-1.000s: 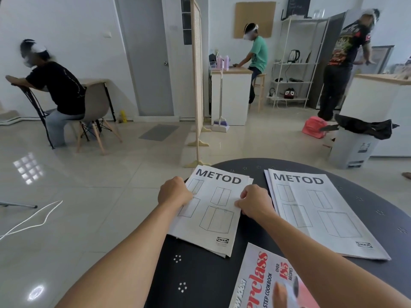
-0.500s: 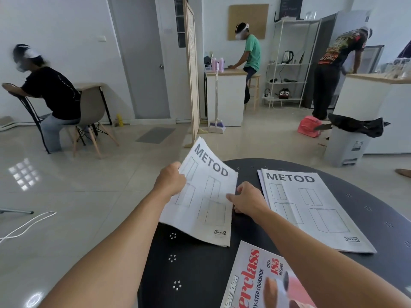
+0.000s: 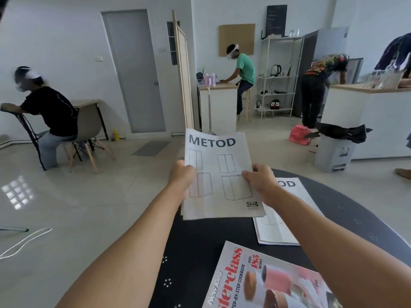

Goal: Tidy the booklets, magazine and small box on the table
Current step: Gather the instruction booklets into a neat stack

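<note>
Dark round surface (image 3: 347, 210) with small white dot marks, pale tiled floor around it, other people busy in the background. Left hand (image 3: 181, 175) and right hand (image 3: 259, 181) each have a closed grip on one side edge of a METOD booklet (image 3: 219, 174), held clear of the surface and tilted up toward the camera. Second METOD booklet (image 3: 287, 221) lies flat on the surface, partly hidden behind the held one and the right arm. Cookbook magazine (image 3: 264, 278) lies flat at the near edge, apart from both. Small box not visible. Step looks like gathering: first booklet picked up. Next move probably calls for lowering it square onto the second booklet, edges aligned, then letting go.
</note>
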The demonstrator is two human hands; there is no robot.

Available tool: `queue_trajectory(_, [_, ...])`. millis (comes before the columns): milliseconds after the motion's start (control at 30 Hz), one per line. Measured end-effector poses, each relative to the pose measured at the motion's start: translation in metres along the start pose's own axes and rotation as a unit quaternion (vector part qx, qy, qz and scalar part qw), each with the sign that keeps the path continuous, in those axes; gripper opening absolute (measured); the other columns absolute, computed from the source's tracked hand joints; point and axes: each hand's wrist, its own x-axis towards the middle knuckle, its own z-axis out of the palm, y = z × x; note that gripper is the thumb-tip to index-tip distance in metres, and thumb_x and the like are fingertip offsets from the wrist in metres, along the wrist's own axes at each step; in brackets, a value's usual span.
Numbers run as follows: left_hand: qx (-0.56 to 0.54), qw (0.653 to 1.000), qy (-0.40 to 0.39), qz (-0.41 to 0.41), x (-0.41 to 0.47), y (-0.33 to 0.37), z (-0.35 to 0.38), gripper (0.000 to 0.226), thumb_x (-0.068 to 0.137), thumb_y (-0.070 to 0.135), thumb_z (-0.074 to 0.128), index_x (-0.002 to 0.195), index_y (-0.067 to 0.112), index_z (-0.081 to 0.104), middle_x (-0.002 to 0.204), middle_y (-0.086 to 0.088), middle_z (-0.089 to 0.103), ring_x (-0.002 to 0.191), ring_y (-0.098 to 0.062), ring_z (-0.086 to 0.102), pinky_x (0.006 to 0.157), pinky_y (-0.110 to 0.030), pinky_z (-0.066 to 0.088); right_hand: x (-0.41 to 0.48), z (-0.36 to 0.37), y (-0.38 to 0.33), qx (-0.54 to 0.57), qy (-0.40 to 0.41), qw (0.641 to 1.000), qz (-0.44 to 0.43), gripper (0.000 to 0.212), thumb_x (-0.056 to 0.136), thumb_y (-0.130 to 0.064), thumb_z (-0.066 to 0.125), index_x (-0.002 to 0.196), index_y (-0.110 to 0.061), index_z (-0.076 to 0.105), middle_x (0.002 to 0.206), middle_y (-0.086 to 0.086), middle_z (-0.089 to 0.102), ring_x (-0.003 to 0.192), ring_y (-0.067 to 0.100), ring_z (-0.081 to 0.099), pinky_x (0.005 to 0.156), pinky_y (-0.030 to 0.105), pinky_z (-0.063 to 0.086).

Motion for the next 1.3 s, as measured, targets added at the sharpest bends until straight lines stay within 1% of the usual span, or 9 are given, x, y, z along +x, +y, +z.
queue_trajectory(67, [0.020, 0.999, -0.033, -0.016, -0.010, -0.005, 0.022, 0.027, 0.087, 0.003, 0.043, 0.102, 0.002, 0.066, 0.101, -0.016, 0.071, 0.092, -0.031, 0.067, 0.082, -0.038, 0.057, -0.001, -0.025, 0.005, -0.041, 0.008, 0.999, -0.003, 0.012, 0.092, -0.010, 0.058, 0.085, -0.018, 0.063, 0.078, 0.001, 0.067, 0.072, 0.023, 0.066, 0.068, 0.033, 0.056])
queue_trajectory(133, [0.062, 0.996, -0.057, -0.015, -0.021, -0.010, 0.043, 0.018, 0.087, -0.001, 0.048, 0.079, 0.004, 0.062, 0.092, -0.015, 0.070, 0.080, -0.024, 0.064, 0.063, -0.027, 0.049, -0.002, -0.050, 0.014, -0.082, 0.008, 0.997, -0.003, 0.020, 0.092, -0.008, 0.056, 0.078, -0.023, 0.061, 0.076, 0.000, 0.067, 0.066, 0.020, 0.064, 0.063, 0.030, 0.054])
queue_trajectory(233, [0.100, 0.991, -0.087, -0.016, -0.032, -0.018, 0.076, 0.027, 0.086, -0.002, 0.064, 0.064, 0.011, 0.055, 0.095, -0.011, 0.072, 0.081, -0.022, 0.068, 0.058, -0.032, 0.057, -0.002, -0.086, 0.034, -0.122, 0.014, 0.992, 0.018, 0.016, 0.089, -0.008, 0.055, 0.082, -0.018, 0.065, 0.077, 0.003, 0.070, 0.067, 0.022, 0.066, 0.065, 0.032, 0.056])
queue_trajectory(333, [0.119, 0.987, -0.102, -0.026, -0.035, -0.025, 0.106, 0.026, 0.085, -0.002, 0.070, 0.067, 0.009, 0.056, 0.104, -0.010, 0.074, 0.089, -0.028, 0.074, 0.070, -0.042, 0.065, 0.002, -0.111, 0.057, -0.143, 0.026, 0.989, 0.041, 0.013, 0.086, -0.008, 0.054, 0.083, -0.012, 0.066, 0.086, 0.012, 0.073, 0.070, 0.025, 0.065, 0.068, 0.032, 0.053])
queue_trajectory(467, [0.180, 0.978, -0.102, -0.024, -0.036, -0.031, 0.140, 0.020, 0.084, 0.001, 0.073, 0.071, 0.008, 0.058, 0.098, -0.011, 0.075, 0.078, -0.024, 0.075, 0.068, -0.040, 0.065, 0.007, -0.132, 0.082, -0.162, 0.039, 0.984, 0.063, 0.015, 0.085, -0.009, 0.054, 0.096, -0.001, 0.062, 0.093, 0.016, 0.072, 0.069, 0.025, 0.060, 0.063, 0.031, 0.048])
queue_trajectory(800, [0.261, 0.962, -0.082, 0.001, -0.032, -0.042, 0.179, 0.018, 0.081, 0.003, 0.073, 0.074, 0.007, 0.057, 0.087, -0.008, 0.072, 0.072, -0.023, 0.073, 0.059, -0.033, 0.063, 0.020, -0.148, 0.106, -0.231, 0.033, 0.971, 0.058, 0.013, 0.088, -0.009, 0.053, 0.097, -0.004, 0.060, 0.092, 0.011, 0.068, 0.078, 0.028, 0.064, 0.061, 0.031, 0.047])
queue_trajectory(967, [0.287, 0.954, -0.082, 0.017, -0.032, -0.045, 0.180, 0.013, 0.082, 0.007, 0.072, 0.078, 0.005, 0.061, 0.090, -0.006, 0.073, 0.073, -0.021, 0.072, 0.062, -0.036, 0.064, 0.025, -0.149, 0.109, -0.262, 0.036, 0.963, 0.048, 0.013, 0.088, -0.009, 0.056, 0.099, -0.004, 0.062, 0.096, 0.012, 0.071, 0.083, 0.029, 0.068, 0.074, 0.041, 0.058])
queue_trajectory(1100, [0.308, 0.947, -0.091, 0.026, -0.037, -0.042, 0.171, 0.023, 0.087, 0.015, 0.070, 0.074, 0.015, 0.052, 0.091, -0.004, 0.070, 0.071, -0.018, 0.064, 0.050, -0.026, 0.049, 0.022, -0.151, 0.110, -0.277, 0.030, 0.959, 0.054, 0.040, 0.088, -0.018, 0.062, 0.126, -0.008, 0.053, 0.116, 0.011, 0.063, 0.102, 0.029, 0.063, 0.086, 0.042, 0.054])
queue_trajectory(1300, [0.336, 0.940, -0.062, 0.019, -0.047, -0.038, 0.141, 0.031, 0.091, 0.028, 0.066, 0.114, 0.008, 0.060, 0.080, 0.004, 0.053, 0.080, -0.019, 0.060, 0.071, -0.033, 0.055, 0.007, -0.147, 0.096, -0.331, 0.047, 0.942, 0.015, 0.057, 0.089, -0.032, 0.065, 0.141, -0.017, 0.045, 0.140, 0.012, 0.046, 0.132, 0.031, 0.037, 0.107, 0.047, 0.037])
